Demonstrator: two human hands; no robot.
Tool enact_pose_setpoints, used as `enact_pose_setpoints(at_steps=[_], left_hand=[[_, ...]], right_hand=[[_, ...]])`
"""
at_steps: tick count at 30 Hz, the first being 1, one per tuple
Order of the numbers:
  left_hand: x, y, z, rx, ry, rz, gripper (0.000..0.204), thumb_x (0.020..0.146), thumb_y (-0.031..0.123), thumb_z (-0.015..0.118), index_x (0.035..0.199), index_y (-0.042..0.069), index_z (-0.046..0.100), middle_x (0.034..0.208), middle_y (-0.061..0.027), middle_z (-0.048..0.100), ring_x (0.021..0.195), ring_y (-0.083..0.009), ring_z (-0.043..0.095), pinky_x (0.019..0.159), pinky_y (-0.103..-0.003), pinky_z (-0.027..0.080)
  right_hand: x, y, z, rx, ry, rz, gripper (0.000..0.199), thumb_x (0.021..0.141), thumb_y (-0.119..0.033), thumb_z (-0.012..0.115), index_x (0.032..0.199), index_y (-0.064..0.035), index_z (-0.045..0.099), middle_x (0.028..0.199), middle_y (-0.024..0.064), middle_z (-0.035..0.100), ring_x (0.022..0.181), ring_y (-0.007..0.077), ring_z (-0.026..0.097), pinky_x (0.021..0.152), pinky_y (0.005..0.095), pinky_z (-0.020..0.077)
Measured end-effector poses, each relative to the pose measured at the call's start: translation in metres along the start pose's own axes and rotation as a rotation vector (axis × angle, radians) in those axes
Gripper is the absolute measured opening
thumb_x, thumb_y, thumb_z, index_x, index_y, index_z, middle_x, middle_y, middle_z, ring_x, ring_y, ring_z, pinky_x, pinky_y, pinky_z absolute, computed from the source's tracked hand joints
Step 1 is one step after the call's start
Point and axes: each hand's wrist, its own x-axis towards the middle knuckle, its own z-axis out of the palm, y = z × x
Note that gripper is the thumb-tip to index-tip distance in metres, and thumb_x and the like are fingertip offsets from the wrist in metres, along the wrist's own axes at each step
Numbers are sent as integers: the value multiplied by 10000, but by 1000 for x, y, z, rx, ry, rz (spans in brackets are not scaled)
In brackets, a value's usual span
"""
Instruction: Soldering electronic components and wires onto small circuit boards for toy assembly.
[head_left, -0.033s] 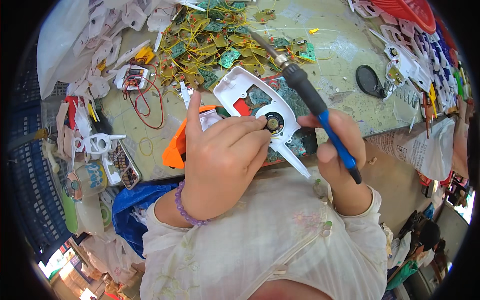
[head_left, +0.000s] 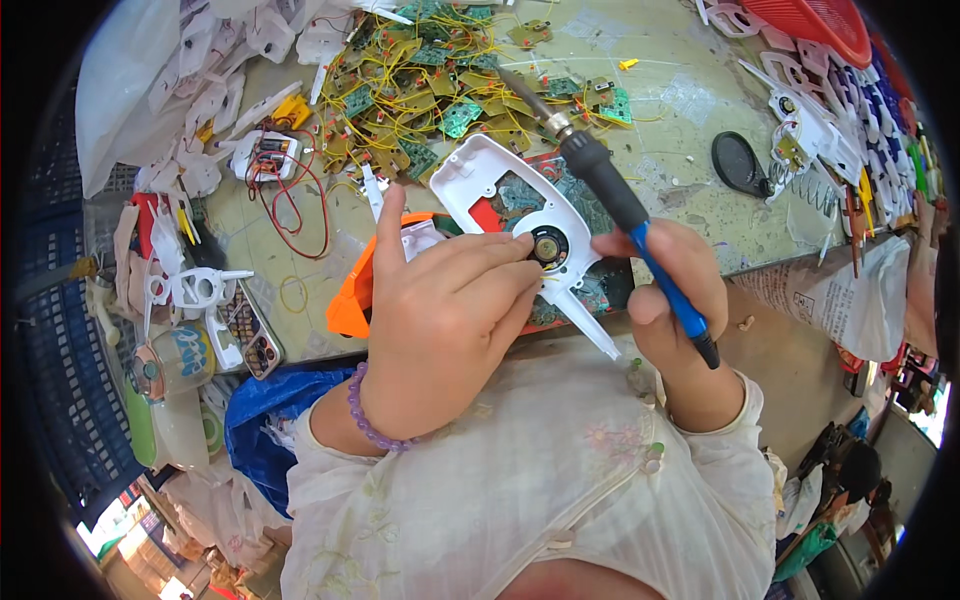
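A white plastic shell point(head_left: 560, 205) with a handle stub lies near the table's front edge. A small round black speaker point(head_left: 547, 247) sits in its round end. My left hand point(head_left: 445, 310) grips the shell's left side, fingertips against the speaker's rim and index finger stretched outward; its thumb is hidden. My right hand point(head_left: 680, 280) holds a soldering iron point(head_left: 610, 180) with a black and blue handle, its metal tip pointing up and left over the boards. A fingertip of that hand touches the shell's right edge. An orange plastic part point(head_left: 350, 300) lies partly under my left hand.
Circuit boards with yellow wires point(head_left: 430, 90) are heaped at the far middle. At left stand a white battery box point(head_left: 265, 155) with red wires and white plastic parts point(head_left: 205, 290). To the right are a black round lid point(head_left: 738, 160), a metal spring point(head_left: 815, 190) and a red basket point(head_left: 825, 30).
The soldering iron in my right hand has shifted very slightly left. My left hand and the shell stay nearly in place.
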Motion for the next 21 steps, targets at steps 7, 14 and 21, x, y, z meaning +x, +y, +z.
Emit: enact_pose_setpoints(at_steps=[7,14,21], left_hand=[[-14,-6,-8,-208,-22,-88,169,730,93,733,893,136,715,891,-1,687,879,-193,644,1037,-533,276],[-23,-9,-9,-397,-10,-164,173,696,78,751,861,117,714,839,6,656,829,-180,626,967,-438,347],[-7,5,10,-161,157,-101,107,667,62,720,721,97,635,996,-44,658,973,-240,625,988,-473,349]], right_hand=[[-7,-3,6,-56,21,-48,507,773,-199,726,1210,-10,553,1033,169,650,899,256,620,736,315,514],[-15,-6,9,-69,43,-22,496,787,-206,720,1210,-11,547,1047,175,644,895,255,622,737,310,512],[-19,-7,13,-54,65,-5,496,789,-184,726,1217,-13,544,1052,177,643,897,254,625,729,300,515]])
